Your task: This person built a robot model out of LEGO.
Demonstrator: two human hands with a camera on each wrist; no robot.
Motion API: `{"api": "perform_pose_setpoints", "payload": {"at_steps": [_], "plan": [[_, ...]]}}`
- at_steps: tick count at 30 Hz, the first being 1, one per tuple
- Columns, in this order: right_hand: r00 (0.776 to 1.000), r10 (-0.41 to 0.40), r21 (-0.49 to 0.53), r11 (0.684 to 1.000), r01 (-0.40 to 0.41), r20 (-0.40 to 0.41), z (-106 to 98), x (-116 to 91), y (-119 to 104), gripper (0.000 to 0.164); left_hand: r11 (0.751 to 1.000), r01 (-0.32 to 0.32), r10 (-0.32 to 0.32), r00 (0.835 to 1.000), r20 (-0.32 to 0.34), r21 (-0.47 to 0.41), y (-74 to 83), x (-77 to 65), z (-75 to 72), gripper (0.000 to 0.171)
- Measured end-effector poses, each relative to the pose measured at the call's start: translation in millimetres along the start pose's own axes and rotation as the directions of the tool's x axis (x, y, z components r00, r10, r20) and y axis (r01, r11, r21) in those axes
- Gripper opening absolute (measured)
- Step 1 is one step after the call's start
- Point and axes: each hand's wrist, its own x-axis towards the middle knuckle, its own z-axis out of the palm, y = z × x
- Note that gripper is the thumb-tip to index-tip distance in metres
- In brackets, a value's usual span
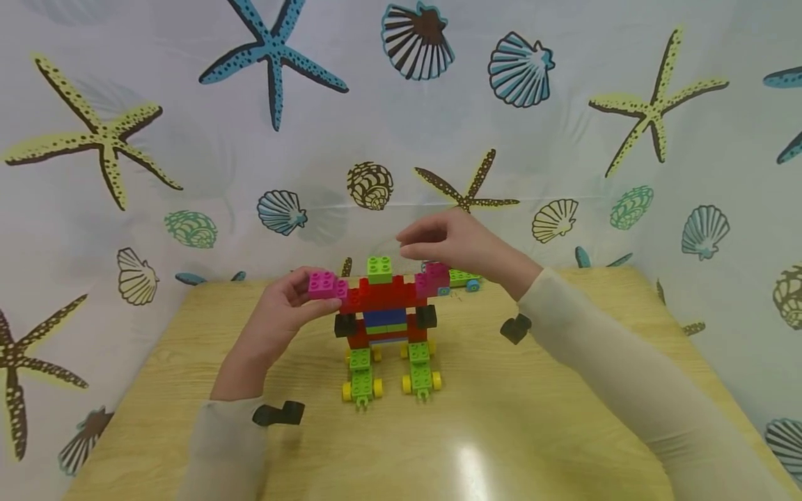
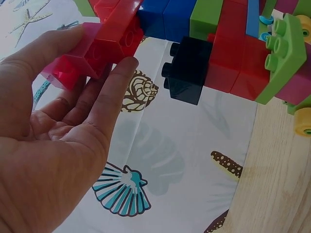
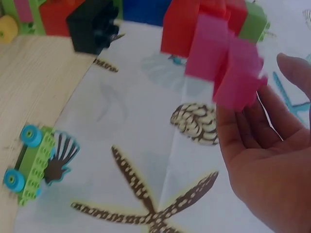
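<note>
A toy-brick figure stands upright on the table, on two lime wheeled bases with yellow wheels. Its body has a blue brick, black bricks at the sides and red bricks across the top. A lime brick crowns it. My left hand grips the pink bricks at the figure's left end, thumb and fingers on either side. Above the right end, my right hand has its thumb apart from the pink bricks; its fingers lie partly hidden behind them.
Behind the figure, to the right, sits a lime wheeled base with blue wheels. A pale wooden table carries everything. Shell-patterned cloth rises along its back and sides.
</note>
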Motion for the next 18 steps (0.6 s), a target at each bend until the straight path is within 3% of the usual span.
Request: {"api": "perform_pose_setpoints", "payload": {"at_steps": [7,12,18], "plan": [[0.995,0.060,0.036,0.998,-0.057,-0.080,-19.6,8.3,52.3,0.039,1.000,-0.004,0.003,1.000,-0.012,-0.003,-1.3,0.8,-1.4,0.052],[0.992,0.098,0.032,0.995,-0.096,-0.078,-24.9,10.0,92.7,0.046,1.000,-0.007,0.006,1.000,-0.015,-0.016,-3.3,1.3,-2.7,0.051],[0.988,0.134,0.037,0.991,-0.131,-0.079,-22.9,11.7,125.8,0.055,1.000,-0.007,0.007,1.000,-0.016,-0.018,-4.0,0.8,-3.6,0.051]]}}
